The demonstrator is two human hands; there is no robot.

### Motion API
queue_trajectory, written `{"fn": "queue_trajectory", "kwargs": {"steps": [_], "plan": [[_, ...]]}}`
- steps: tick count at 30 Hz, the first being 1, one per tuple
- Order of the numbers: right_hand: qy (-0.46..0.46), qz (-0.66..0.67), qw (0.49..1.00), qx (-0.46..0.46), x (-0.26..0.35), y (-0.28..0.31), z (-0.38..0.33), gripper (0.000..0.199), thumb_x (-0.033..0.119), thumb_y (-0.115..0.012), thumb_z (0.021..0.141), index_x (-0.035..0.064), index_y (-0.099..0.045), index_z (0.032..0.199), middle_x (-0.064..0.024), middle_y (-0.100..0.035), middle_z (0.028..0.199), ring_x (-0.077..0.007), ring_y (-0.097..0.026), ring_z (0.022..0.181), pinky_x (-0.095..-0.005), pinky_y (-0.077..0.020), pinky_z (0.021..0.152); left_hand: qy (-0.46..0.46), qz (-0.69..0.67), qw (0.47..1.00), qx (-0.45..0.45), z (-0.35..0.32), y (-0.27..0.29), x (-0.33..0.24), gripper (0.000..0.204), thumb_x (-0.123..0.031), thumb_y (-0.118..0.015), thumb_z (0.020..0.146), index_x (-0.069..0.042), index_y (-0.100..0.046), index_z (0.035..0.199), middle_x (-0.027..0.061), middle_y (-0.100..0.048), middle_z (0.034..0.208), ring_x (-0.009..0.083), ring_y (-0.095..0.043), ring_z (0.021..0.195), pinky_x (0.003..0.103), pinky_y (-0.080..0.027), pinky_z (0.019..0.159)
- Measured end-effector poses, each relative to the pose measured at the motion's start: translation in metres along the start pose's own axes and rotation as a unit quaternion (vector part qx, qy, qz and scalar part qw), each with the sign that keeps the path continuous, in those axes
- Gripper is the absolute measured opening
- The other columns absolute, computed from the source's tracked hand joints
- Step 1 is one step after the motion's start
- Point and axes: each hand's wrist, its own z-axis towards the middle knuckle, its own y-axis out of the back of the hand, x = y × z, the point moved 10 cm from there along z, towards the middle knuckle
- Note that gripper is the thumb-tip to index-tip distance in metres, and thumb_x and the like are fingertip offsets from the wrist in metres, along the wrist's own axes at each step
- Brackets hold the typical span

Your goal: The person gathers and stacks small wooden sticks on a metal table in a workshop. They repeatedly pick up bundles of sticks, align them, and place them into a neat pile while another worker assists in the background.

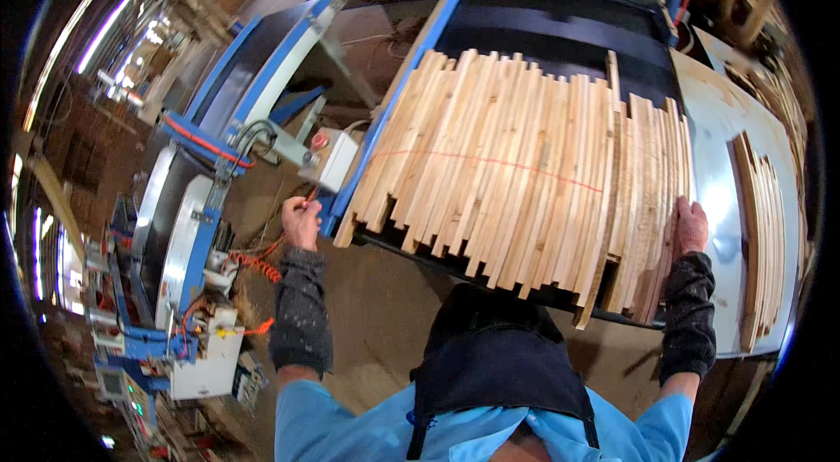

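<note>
Several pale wooden slats [516, 173] lie side by side on a dark conveyor bed [560, 24], a thin red line running across them. My right hand [689, 228] presses against the edge of the rightmost slats, which stand tilted on edge. My left hand [301, 219] is closed around a thin red pencil-like stick beside the blue frame rail [398, 94], just below a white switch box with a red button [331, 156]. Both forearms wear dark knitted sleeves.
A grey metal table [713, 138] at the right carries a second stack of slats [763, 234]. At the left stand blue and white machine parts [188, 252] with an orange coiled hose [254, 265]. Sawdust-covered floor lies below.
</note>
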Motion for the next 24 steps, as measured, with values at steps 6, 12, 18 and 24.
{"fn": "queue_trajectory", "kwargs": {"steps": [6,12,18,24], "plan": [[-0.065,0.049,0.996,0.027,0.003,-0.011,0.008,0.061,0.053,-0.059,0.100,-0.0080,-0.067,0.096,-0.0293,-0.067,0.091,-0.0431,-0.062,0.088,-0.0490,-0.0484,0.087,0.078,0.085,0.993,0.030,0.026,0.001,0.043,0.029,-0.018,-0.070,0.100,0.000,-0.066,0.122,0.0085,-0.073,0.098,0.0141,-0.064,0.069,0.030,-0.051,0.053],[0.137,-0.077,0.987,-0.033,-0.002,-0.021,0.006,0.046,0.042,-0.062,0.101,-0.0030,-0.067,0.102,-0.0217,-0.070,0.090,-0.0378,-0.066,0.087,-0.0471,-0.0534,0.082,0.079,0.027,0.990,0.118,0.044,-0.023,0.051,0.036,-0.022,-0.065,0.104,0.001,-0.066,0.131,0.0091,-0.075,0.100,0.0130,-0.063,0.067,0.031,-0.051,0.054],[0.168,-0.292,0.941,0.031,-0.031,-0.036,0.009,0.026,0.018,-0.055,0.099,0.0139,-0.068,0.121,-0.0185,-0.070,0.109,-0.0398,-0.068,0.096,-0.0516,-0.0574,0.084,-0.245,0.105,0.964,0.000,0.034,-0.035,-0.050,0.073,-0.017,-0.071,0.098,-0.003,-0.039,0.162,0.0239,-0.053,0.153,0.0343,-0.052,0.141,0.047,-0.044,0.114],[-0.055,-0.002,0.994,0.093,0.023,0.005,-0.010,0.044,0.043,-0.062,0.099,0.0024,-0.070,0.116,-0.0271,-0.070,0.113,-0.0425,-0.067,0.112,-0.0484,-0.0527,0.097,-0.250,0.468,0.845,0.061,0.049,-0.045,-0.066,0.079,-0.036,-0.068,0.102,-0.006,-0.032,0.166,0.0195,-0.033,0.170,0.0384,-0.027,0.158,0.055,-0.026,0.128]]}}
